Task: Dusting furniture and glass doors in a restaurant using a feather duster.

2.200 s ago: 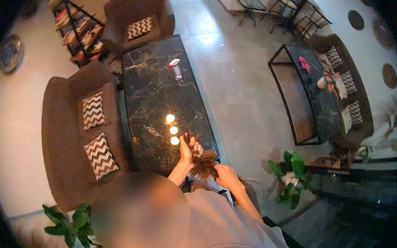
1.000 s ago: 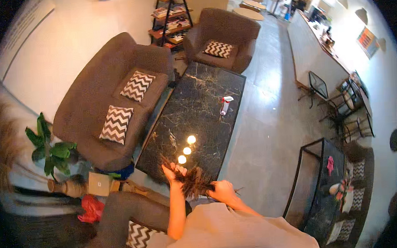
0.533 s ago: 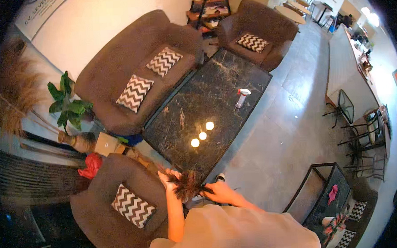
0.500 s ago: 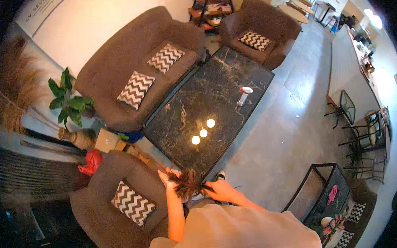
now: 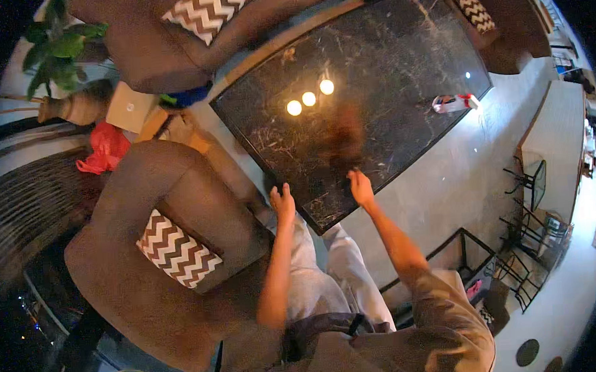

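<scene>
A dark brown, feathery bundle [image 5: 341, 138] shows as a blur over the black marble table [image 5: 385, 53], just beyond my right hand [image 5: 361, 186]. That hand is stretched out over the table's near edge with its fingers extended and nothing in it. My left hand [image 5: 283, 201] is at the table's near corner, fingers apart and holding nothing. Neither hand touches the bundle. My legs in grey trousers [image 5: 330, 278] are below the hands.
A spray bottle with a red and white head [image 5: 452, 102] lies on the table's right side. A brown armchair [image 5: 143, 194] with a zigzag cushion [image 5: 174, 250] stands at my left. A sofa [image 5: 149, 52], a potted plant [image 5: 61, 47], a cardboard box [image 5: 129, 107] and a red bag [image 5: 104, 147] are beyond it.
Both hands held the brown bundle between them before. Now they are apart and hold nothing, and the bundle is out over the table. The view has swung and dropped closer to the table.
</scene>
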`<move>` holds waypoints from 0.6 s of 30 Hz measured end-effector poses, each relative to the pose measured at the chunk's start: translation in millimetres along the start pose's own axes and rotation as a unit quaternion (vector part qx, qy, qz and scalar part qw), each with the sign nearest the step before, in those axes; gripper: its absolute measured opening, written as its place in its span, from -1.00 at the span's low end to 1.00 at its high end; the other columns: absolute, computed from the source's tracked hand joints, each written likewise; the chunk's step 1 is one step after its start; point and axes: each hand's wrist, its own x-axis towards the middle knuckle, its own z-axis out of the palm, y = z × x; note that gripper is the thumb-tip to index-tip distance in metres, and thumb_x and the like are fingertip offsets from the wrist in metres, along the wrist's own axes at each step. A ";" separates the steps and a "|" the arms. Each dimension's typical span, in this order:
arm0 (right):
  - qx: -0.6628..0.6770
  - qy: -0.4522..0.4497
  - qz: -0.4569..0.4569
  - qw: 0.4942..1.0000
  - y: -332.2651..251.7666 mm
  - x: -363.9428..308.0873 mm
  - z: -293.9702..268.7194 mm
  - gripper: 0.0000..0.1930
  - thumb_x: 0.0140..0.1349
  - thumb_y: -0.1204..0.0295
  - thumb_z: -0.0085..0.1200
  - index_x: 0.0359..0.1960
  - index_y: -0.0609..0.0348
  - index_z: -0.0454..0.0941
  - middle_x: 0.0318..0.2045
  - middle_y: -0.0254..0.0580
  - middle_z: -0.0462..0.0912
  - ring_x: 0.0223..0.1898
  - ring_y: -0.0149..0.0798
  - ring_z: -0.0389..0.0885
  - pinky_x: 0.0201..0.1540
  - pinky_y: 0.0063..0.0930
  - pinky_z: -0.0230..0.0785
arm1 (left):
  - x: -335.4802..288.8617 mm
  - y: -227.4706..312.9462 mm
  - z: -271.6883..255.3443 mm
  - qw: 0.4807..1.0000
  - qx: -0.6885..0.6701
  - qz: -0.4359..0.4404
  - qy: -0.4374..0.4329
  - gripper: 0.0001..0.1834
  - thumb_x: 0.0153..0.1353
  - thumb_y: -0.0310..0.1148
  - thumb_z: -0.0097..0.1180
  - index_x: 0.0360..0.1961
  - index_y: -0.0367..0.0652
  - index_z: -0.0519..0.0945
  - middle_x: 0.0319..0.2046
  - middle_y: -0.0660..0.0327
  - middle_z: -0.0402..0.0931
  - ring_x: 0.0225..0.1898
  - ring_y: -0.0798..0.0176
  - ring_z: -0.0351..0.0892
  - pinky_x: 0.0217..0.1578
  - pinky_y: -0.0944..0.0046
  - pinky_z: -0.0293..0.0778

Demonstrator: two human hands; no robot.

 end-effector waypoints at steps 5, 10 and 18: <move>-0.138 0.075 0.024 0.987 30.8 99.1 0.1 -0.92 0.15 0.49 -0.12 -0.35 0.23 0.35 -0.48 0.26 0.47 -0.36 0.32 0.42 -0.42 0.01 0.26 | 36.8 66.4 45.4 0.981 0.152 -0.094 0.074 -0.14 0.22 0.04 -0.07 0.23 -0.52 -0.01 0.20 -0.32 0.04 0.27 -0.22 -0.03 0.23 -0.01 -0.01; -0.211 -0.150 -0.030 0.965 -12.8 180.2 30.2 -0.93 0.16 0.47 -0.11 -0.35 0.17 0.36 -0.50 0.22 0.50 -0.38 0.30 0.45 -0.44 0.04 0.28 | 116.1 71.9 44.2 0.980 0.062 -0.038 0.186 -0.17 0.24 0.11 -0.16 0.15 -0.55 0.06 0.10 -0.33 0.16 0.10 -0.27 0.22 0.07 -0.10 0.18; -0.343 -0.335 -0.091 0.873 -24.6 220.4 10.2 -0.80 0.27 0.38 -0.14 -0.39 0.28 0.39 -0.53 0.21 0.49 -0.39 0.29 0.47 -0.43 -0.01 0.27 | 125.5 87.9 55.0 0.897 0.269 -0.045 0.349 -0.31 0.25 0.18 -0.29 -0.16 -0.40 0.34 -0.61 -0.12 0.52 -0.55 -0.26 0.51 -0.58 -0.14 0.37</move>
